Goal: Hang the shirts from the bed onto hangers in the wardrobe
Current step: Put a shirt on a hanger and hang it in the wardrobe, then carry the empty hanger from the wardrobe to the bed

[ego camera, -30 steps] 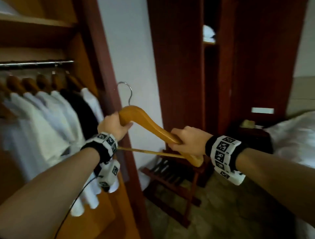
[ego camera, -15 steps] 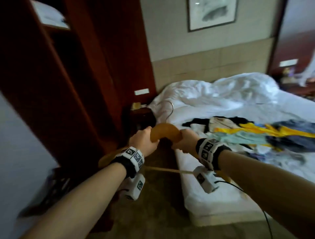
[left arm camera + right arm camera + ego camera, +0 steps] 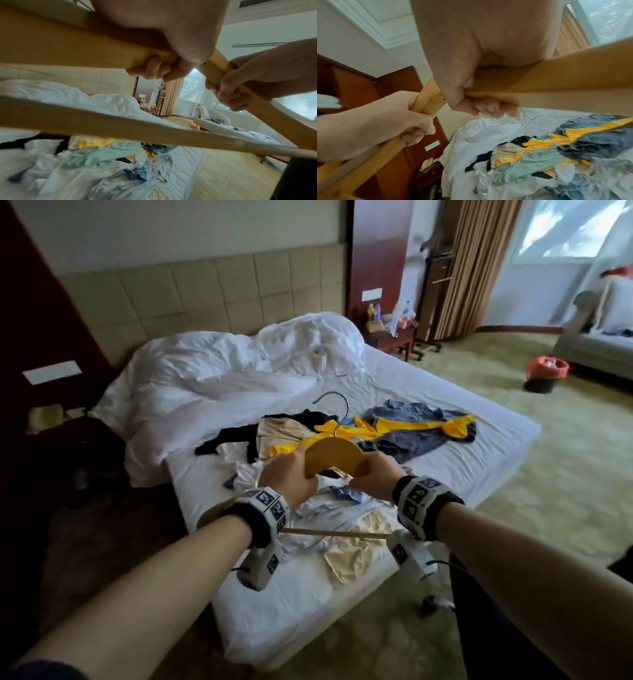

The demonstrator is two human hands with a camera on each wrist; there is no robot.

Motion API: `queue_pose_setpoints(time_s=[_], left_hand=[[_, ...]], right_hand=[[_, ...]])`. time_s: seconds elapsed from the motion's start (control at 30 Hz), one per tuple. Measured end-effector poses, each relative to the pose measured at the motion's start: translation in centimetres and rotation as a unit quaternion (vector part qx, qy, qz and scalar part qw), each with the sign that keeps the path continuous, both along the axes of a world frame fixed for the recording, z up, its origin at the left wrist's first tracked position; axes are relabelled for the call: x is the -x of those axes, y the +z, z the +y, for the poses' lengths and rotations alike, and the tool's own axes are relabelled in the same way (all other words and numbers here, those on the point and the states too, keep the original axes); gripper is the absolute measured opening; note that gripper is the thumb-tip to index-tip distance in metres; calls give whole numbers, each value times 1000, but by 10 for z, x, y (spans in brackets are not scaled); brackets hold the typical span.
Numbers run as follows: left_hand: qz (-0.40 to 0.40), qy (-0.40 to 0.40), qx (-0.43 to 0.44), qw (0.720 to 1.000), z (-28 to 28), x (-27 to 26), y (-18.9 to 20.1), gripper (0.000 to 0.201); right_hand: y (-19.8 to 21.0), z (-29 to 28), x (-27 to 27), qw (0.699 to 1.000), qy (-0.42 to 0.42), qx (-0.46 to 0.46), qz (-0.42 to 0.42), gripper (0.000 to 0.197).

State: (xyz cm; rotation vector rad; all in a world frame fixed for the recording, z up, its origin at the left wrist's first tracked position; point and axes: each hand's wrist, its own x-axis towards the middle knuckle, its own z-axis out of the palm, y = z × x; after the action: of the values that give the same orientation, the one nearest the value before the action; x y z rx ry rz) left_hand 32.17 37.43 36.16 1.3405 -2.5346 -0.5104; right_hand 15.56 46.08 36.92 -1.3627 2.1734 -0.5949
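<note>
Both hands hold one wooden hanger [image 3: 334, 456] at centre of head view, above the near corner of the bed [image 3: 462, 460]. Left hand [image 3: 287, 478] wraps fingers [image 3: 155, 69] round the hanger's left arm just beside the neck; grip clenched on the wood. Right hand [image 3: 375, 475] does the same on the right arm, fingers [image 3: 489, 108] curled under it, also clenched on the hanger. Metal hook [image 3: 334, 405] points up and away from the person, w/ the lower bar [image 3: 337, 533] running across near the wrists.

Shirts [image 3: 370, 433] lie in a loose heap on the bed sheet, mid-frame, just beyond and under the hands: yellow, grey-blue, black, beige, white, pale green. None on the hanger yet. Crumpled white duvet [image 3: 222, 371] sits upper left of the heap. Bin w/ red liner [image 3: 546, 373] on the carpet at right. Wardrobe not in view.
</note>
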Motion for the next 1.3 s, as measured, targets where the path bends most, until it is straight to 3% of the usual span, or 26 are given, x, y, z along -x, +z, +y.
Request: queue_pose_setpoints(time_s=[0.1,0.2,0.4,0.57,0.8,0.97,1.13,1.3], left_hand=[[0,-36,-15,999,-13,58,-14,34],[-5,-59,-34,998,-27,115,-30,37],[-16,-43,-61,997,-50,211,-61,31],[-10,-35,-93,995,-76,275,-81,42],[-48,-30,-136,989,-117,301,-130,40],[-94,-6,-172,981,-159,302,-168,35],[-103,-20,-189,976,-205,301,-213,27],[-102,-110,-163,975,-234,317,-257,28]], right_hand=[[-14,-4,53,1000,-26,-12,-12,24],[-30,-13,106,998,-49,-21,-29,19],[-58,-39,204,998,-39,-48,-32,32],[-77,-68,274,995,-24,-76,-61,31],[-116,-114,316,992,31,-111,-53,23],[-152,-166,331,983,12,-137,-121,19],[-198,-214,338,946,13,-196,-259,37],[-220,-264,337,887,-42,-235,-396,51]])
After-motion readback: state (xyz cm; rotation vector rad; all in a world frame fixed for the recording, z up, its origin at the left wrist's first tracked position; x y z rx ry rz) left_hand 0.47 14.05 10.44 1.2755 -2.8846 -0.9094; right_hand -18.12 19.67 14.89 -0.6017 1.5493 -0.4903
